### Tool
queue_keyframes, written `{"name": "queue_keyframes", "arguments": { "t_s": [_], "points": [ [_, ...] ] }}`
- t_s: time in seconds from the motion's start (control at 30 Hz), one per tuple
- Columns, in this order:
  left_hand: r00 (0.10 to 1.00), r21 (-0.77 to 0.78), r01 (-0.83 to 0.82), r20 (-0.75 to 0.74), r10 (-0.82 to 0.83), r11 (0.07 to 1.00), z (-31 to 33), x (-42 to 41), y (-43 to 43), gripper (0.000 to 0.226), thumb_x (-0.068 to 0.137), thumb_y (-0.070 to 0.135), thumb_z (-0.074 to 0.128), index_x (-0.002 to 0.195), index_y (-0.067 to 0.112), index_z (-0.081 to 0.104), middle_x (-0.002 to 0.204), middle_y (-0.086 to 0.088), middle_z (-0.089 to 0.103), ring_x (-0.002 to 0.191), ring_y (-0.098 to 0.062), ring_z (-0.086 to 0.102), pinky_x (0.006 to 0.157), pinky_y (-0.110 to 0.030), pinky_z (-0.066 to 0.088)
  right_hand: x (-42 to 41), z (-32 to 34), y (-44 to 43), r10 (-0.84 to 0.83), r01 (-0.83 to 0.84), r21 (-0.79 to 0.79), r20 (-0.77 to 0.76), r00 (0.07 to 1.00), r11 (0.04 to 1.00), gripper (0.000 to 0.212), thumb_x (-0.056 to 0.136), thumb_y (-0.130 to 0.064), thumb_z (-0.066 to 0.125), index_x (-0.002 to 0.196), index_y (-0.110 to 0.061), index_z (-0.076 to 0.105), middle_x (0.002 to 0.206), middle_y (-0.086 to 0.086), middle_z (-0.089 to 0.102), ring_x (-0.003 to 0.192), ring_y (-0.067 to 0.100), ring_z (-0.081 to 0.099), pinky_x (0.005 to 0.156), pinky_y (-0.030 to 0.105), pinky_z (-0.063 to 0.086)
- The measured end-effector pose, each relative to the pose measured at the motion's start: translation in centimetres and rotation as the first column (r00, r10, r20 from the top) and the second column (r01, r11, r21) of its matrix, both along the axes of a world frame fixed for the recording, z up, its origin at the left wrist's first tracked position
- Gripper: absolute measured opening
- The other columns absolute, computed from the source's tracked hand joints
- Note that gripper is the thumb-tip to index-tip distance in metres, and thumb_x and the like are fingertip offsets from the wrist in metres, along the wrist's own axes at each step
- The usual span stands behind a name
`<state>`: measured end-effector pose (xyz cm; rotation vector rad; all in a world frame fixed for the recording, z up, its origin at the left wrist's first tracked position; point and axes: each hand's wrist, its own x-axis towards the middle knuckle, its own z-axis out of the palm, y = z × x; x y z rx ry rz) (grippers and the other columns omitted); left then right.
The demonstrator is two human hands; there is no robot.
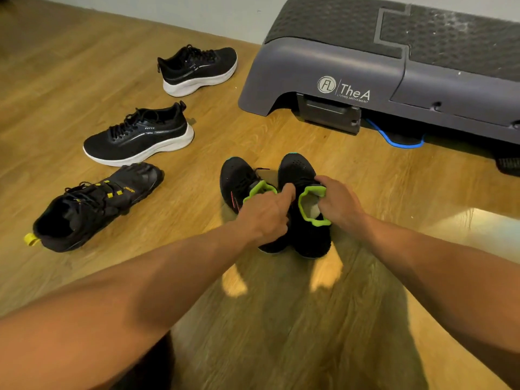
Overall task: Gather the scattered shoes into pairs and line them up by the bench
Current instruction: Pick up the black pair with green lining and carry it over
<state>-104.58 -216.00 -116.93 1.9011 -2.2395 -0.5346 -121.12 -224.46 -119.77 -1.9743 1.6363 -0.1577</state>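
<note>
Lime pair, material: the left lime shoe [239,178] and the right lime shoe [298,170] are black perforated mesh with rounded toes and padded lime-green collars
Lime pair, place: side by side in front of me, toes towards the bench, near it but apart from it; I cannot tell whether the soles rest on the boards
My left hand [264,218]: fingers curled round the collar of the left lime shoe, forefinger stretched across onto the right one
My right hand [340,205]: thumb tucked inside the collar of the right lime shoe, fingers wrapped outside, pinching the rim
White-soled pair: the far white-soled shoe [197,68] and the near white-soled shoe [140,139], black knit over thick smooth white foam, lie apart and point opposite ways
Yellow-tab shoe [95,204]: matte black, high ankle, yellow lace loops and heel tab, just beside the near white-soled shoe
Bench [323,71]: grey moulded plastic, sloped front with a white logo, dimpled black rubbery top
Blue cord [394,139]: looped under the bench edge
Floor [84,80]: glossy honey-coloured wood-grain planks with bright glare patches
Wall [197,12]: plain, pale, behind the bench
</note>
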Motion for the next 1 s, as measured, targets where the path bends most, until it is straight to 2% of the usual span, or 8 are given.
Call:
{"name": "queue_keyframes", "arguments": {
  "t_s": [0.13,0.2,0.27,0.37,0.5,0.7,0.83,1.0],
  "points": [
    [0.984,-0.031,-0.111,-0.140,0.106,0.993,-1.5,1.4,1.3,0.039,0.083,0.045,0.064,0.092,0.029,0.029,0.065,0.010,0.047,0.059,-0.014,0.049,0.046,-0.027,0.024,1.1,0.7,-0.3,-0.019,0.021,0.105,-0.023,1.000,0.994,0.055,0.081,-0.006,0.053,0.134,-0.017,0.049,0.127,0.010,0.059,0.109,0.032,0.056,0.076,0.030,0.043],
    [0.968,-0.009,-0.183,-0.176,0.179,0.983,-1.8,1.6,1.7,0.045,0.076,0.061,0.063,0.087,0.028,0.034,0.063,0.010,0.049,0.054,-0.009,0.048,0.045,-0.025,0.024,1.5,1.2,-0.4,-0.027,0.041,0.192,-0.077,0.997,0.980,0.037,0.081,-0.009,0.055,0.118,-0.013,0.058,0.115,0.013,0.062,0.094,0.030,0.057,0.070,0.031,0.042],
    [0.981,0.075,-0.157,-0.106,0.165,0.985,-1.6,1.8,1.7,0.048,0.075,0.069,0.060,0.085,0.025,0.042,0.064,0.010,0.050,0.058,-0.011,0.052,0.047,-0.027,0.031,1.6,1.5,-0.3,-0.038,0.061,0.215,-0.110,0.993,0.975,0.023,0.083,-0.009,0.055,0.105,-0.011,0.059,0.107,0.015,0.063,0.086,0.029,0.056,0.065,0.032,0.041],
    [0.988,0.238,0.016,0.143,-0.051,0.971,-1.4,2.1,1.4,0.042,0.086,0.060,0.054,0.077,0.022,0.040,0.070,0.005,0.048,0.071,-0.021,0.056,0.059,-0.034,0.044,1.9,1.5,-0.1,-0.084,0.102,0.168,-0.109,0.990,0.980,0.036,0.084,-0.007,0.054,0.119,-0.010,0.059,0.114,0.014,0.062,0.099,0.033,0.058,0.070,0.032,0.043],
    [0.991,0.258,0.035,0.119,-0.068,0.966,-1.0,1.8,0.7,0.042,0.092,0.047,0.054,0.065,0.024,0.032,0.066,0.004,0.043,0.066,-0.021,0.049,0.058,-0.034,0.038,2.9,1.2,0.0,-0.077,0.089,0.108,-0.111,0.991,0.990,0.049,0.087,-0.007,0.053,0.135,-0.017,0.052,0.121,0.013,0.062,0.110,0.034,0.057,0.078,0.035,0.047],
    [1.000,0.310,-0.019,0.022,0.013,0.950,1.9,2.7,2.1,0.022,0.094,0.027,0.055,0.079,0.013,0.048,0.069,0.000,0.047,0.074,-0.026,0.054,0.061,-0.030,0.036,3.3,3.2,2.7,-0.073,0.094,0.137,-0.152,0.986,0.986,0.022,0.090,-0.007,0.050,0.111,-0.006,0.059,0.109,0.016,0.062,0.088,0.031,0.056,0.066,0.030,0.038],
    [0.986,0.394,-0.132,-0.046,0.163,0.910,7.8,2.6,5.1,0.006,0.090,0.017,0.055,0.088,0.012,0.053,0.073,-0.001,0.045,0.077,-0.027,0.051,0.063,-0.030,0.036,4.1,9.5,5.4,-0.045,0.091,0.201,-0.222,0.974,0.975,0.030,0.091,-0.008,0.051,0.118,-0.006,0.061,0.115,0.017,0.062,0.103,0.035,0.058,0.068,0.030,0.041],
    [0.960,0.482,-0.222,-0.042,0.276,0.848,21.2,3.4,10.2,0.016,0.090,0.017,0.056,0.079,0.008,0.048,0.071,-0.002,0.045,0.079,-0.027,0.051,0.064,-0.032,0.037,6.1,24.2,9.0,0.072,0.009,0.260,-0.299,0.951,0.965,0.036,0.090,-0.017,0.056,0.126,-0.009,0.058,0.122,0.017,0.059,0.109,0.035,0.056,0.070,0.030,0.039]
  ]
}}
